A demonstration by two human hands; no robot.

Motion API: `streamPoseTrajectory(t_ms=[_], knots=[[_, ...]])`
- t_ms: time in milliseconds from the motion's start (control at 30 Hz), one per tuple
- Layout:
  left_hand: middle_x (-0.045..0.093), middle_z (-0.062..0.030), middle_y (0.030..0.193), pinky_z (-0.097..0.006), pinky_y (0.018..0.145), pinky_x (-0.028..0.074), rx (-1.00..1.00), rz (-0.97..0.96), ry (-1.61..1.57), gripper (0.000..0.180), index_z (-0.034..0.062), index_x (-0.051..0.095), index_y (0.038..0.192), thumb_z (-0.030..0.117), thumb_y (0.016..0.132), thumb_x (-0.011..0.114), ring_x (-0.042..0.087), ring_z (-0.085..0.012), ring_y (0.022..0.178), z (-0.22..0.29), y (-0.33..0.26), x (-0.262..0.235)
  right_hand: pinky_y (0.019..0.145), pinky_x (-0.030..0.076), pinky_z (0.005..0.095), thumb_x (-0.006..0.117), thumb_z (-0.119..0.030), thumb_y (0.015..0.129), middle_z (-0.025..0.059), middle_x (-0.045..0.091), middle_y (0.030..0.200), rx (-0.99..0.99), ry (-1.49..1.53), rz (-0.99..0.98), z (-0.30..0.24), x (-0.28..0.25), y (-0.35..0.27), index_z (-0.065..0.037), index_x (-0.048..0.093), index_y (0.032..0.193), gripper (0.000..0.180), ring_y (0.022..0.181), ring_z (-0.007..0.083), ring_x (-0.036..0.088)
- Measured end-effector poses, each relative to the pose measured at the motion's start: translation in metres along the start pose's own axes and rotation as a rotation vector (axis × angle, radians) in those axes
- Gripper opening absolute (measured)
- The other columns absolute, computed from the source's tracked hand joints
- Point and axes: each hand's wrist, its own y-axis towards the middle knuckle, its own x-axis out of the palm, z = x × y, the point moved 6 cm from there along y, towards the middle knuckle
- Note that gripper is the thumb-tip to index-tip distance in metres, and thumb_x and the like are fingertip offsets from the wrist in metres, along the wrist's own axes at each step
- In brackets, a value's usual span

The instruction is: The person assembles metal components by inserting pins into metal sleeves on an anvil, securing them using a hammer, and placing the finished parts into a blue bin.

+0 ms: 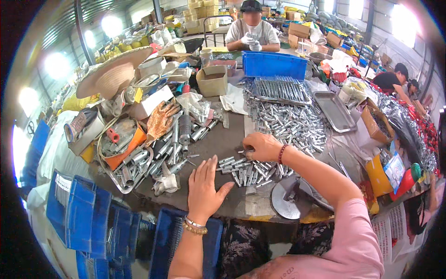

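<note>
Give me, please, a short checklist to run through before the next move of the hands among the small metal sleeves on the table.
1. Left hand flat on the table, holding nothing: ok.
2. Right hand on the metal sleeves: ok.
3. Piece gripped in right fingers: cannot tell.
4. Bare table between the hands: ok.
5. Large pile of sleeves close beyond the right hand: ok.
6. Round metal disc lying at the table edge: ok.

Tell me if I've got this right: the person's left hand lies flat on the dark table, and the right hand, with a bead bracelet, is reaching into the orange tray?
Not quite. In the head view the right hand is not in the orange tray; it rests on the pile of small metal pins in the middle of the table. The left hand does lie flat, and the right wrist does wear a bead bracelet.
</note>
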Motion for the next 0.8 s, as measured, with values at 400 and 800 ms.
streamPoseTrajectory(t_ms=[400, 800], knots=[[0.054, -0.0196, 0.156, -0.055, 0.124, 0.03, -0.017, -0.08, -0.026, 0.097, 0.0091, 0.033, 0.167, 0.065, 0.096, 0.067, 0.046, -0.0379, 0.149, -0.002, -0.001, 0.007, 0.084, 0.056, 0.0483, 0.07, -0.032, 0.089, 0.0152, 0.072, 0.098, -0.018, 0.015, -0.233, -0.021, -0.026, -0.062, -0.007, 0.072, 0.103, 0.029, 0.091, 0.0385, 0.071], [0.052, -0.0215, 0.155, -0.056, 0.124, 0.031, -0.018, -0.028, -0.026, 0.105, 0.0063, 0.031, 0.167, 0.051, 0.087, 0.082, 0.049, -0.0397, 0.145, -0.001, -0.003, 0.007, 0.103, 0.053, 0.0515, 0.072, -0.03, 0.082, 0.0165, 0.068, 0.118, -0.123, 0.131, 0.041, -0.082, 0.039, 0.019, -0.012, 0.075, 0.116, 0.039, 0.12, 0.0376, 0.064]])
